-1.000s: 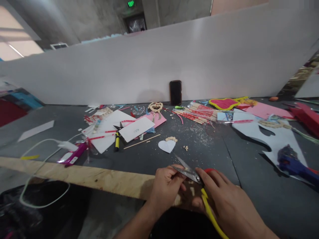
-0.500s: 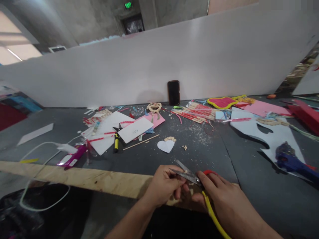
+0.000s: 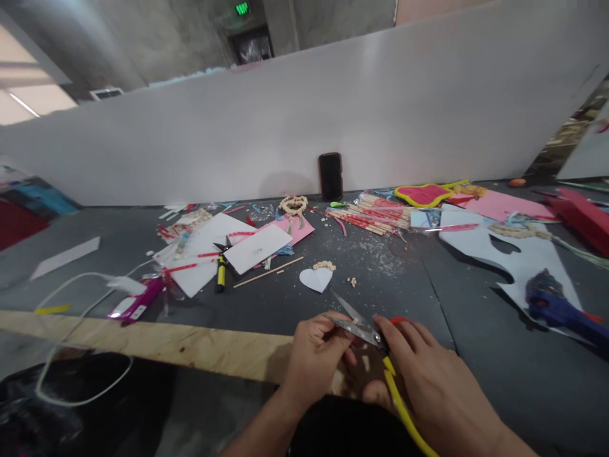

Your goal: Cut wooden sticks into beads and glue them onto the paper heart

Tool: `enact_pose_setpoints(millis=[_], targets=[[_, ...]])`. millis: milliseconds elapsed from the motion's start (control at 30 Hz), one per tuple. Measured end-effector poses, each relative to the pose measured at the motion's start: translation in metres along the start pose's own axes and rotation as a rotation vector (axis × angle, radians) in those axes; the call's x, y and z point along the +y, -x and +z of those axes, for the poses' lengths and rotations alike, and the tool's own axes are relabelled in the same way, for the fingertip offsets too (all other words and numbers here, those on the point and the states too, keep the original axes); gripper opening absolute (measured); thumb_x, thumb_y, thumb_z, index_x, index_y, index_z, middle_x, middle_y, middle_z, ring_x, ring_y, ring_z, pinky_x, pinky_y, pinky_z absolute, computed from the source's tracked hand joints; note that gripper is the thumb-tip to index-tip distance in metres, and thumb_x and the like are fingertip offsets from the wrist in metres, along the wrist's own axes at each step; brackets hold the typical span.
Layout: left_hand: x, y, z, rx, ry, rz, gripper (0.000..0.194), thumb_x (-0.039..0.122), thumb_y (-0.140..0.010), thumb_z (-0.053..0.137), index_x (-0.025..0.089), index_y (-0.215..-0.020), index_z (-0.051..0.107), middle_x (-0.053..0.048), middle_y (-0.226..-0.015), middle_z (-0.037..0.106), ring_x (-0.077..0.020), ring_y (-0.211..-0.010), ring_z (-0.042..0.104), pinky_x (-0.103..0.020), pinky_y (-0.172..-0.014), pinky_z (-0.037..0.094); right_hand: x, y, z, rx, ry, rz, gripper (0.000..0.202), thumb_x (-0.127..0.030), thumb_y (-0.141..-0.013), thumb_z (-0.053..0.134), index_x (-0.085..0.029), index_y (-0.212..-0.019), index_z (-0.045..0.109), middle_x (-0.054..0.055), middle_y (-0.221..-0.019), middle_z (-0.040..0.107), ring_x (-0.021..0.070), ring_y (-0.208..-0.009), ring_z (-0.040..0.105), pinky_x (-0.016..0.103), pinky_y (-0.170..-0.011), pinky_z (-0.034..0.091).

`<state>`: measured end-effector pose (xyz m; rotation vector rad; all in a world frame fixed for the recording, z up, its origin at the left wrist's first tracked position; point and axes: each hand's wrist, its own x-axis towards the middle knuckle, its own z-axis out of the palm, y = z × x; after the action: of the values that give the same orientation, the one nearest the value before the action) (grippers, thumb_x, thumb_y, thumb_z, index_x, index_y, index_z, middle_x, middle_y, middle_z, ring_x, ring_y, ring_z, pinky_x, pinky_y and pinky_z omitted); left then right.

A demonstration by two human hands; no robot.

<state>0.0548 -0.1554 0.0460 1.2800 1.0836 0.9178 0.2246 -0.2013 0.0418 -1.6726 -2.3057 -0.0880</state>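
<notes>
My right hand (image 3: pixel 428 362) grips a pair of scissors (image 3: pixel 364 330) with red and yellow handles; the blades are parted and point left. My left hand (image 3: pixel 318 355) is closed in a pinch close by the blades. A tiny pale bit shows between the blades, but what my left fingers hold is mostly hidden. Just beyond the blades lies a white paper heart (image 3: pixel 316 279), its upper right edge lined with small beige pieces (image 3: pixel 324 265). A little pile of similar pieces (image 3: pixel 351 281) sits to its right.
A thin wooden stick (image 3: pixel 269 271) and yellow-handled pliers (image 3: pixel 221 273) lie left of the heart. A phone (image 3: pixel 330 176) leans on the white partition (image 3: pixel 228 139). Bundled red-and-beige sticks (image 3: pixel 366 219) lie at the back; a blue glue gun (image 3: pixel 561 311) rests at right on cut white paper.
The scissors' blades have opened somewhat wider, and my right thumb has moved slightly down with the yellow handle. My left hand stays pinched near the blades. The view has shifted very slightly.
</notes>
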Motion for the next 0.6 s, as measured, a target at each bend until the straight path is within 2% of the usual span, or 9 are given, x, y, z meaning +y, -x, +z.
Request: enact_pose_setpoints(millis=[133,233,333,433,600], targets=[[0.006,-0.003,-0.005,-0.123,0.069,-0.067,0.013,0.021,-0.071,0.058,0.012,-0.062,0.061,0.001,-0.047,0.057,-0.0076,-0.037,0.048,-0.018,-0.042,0.038,-0.002,-0.002,-0.005,0.032,-0.005,-0.033,0.076,-0.072,-0.068,0.044,-0.014,-0.117,0.049,0.015,-0.097,0.06,0.0281,-0.089,0.056,0.038,-0.06,0.052],[0.008,-0.005,-0.009,-0.185,0.074,-0.132,0.014,0.022,-0.069,0.059,0.012,-0.06,0.061,-0.001,-0.049,0.06,-0.0065,-0.035,0.046,-0.018,-0.039,0.034,-0.003,-0.001,-0.005,0.041,0.007,-0.053,0.074,-0.072,-0.07,0.041,-0.014,-0.115,0.05,0.014,-0.094,0.061,0.0277,-0.087,0.058,0.036,-0.058,0.052],[0.006,-0.005,-0.012,-0.223,0.111,-0.17,0.012,0.022,-0.068,0.06,0.012,-0.061,0.06,-0.003,-0.053,0.063,-0.0057,-0.033,0.045,-0.016,-0.036,0.031,-0.003,0.002,-0.001,0.035,0.023,-0.056,0.064,-0.064,-0.077,0.041,-0.015,-0.117,0.049,0.013,-0.091,0.062,0.0245,-0.081,0.06,0.032,-0.056,0.051],[0.002,-0.005,-0.012,-0.227,0.137,-0.159,0.016,0.024,-0.07,0.061,0.011,-0.06,0.059,-0.003,-0.052,0.062,-0.0053,-0.033,0.045,-0.016,-0.035,0.03,-0.002,0.004,0.004,0.0,0.016,-0.05,0.052,-0.054,-0.083,0.039,-0.016,-0.118,0.048,0.011,-0.089,0.063,0.0217,-0.076,0.062,0.032,-0.059,0.05],[-0.004,-0.005,-0.005,-0.133,0.116,-0.111,0.02,0.03,-0.074,0.059,0.011,-0.069,0.06,0.0,-0.053,0.059,-0.006,-0.035,0.046,-0.017,-0.037,0.036,0.002,-0.001,0.003,-0.142,-0.032,0.023,0.039,-0.045,-0.088,0.034,-0.02,-0.112,0.05,0.01,-0.09,0.064,0.0203,-0.076,0.063,0.031,-0.062,0.05]])
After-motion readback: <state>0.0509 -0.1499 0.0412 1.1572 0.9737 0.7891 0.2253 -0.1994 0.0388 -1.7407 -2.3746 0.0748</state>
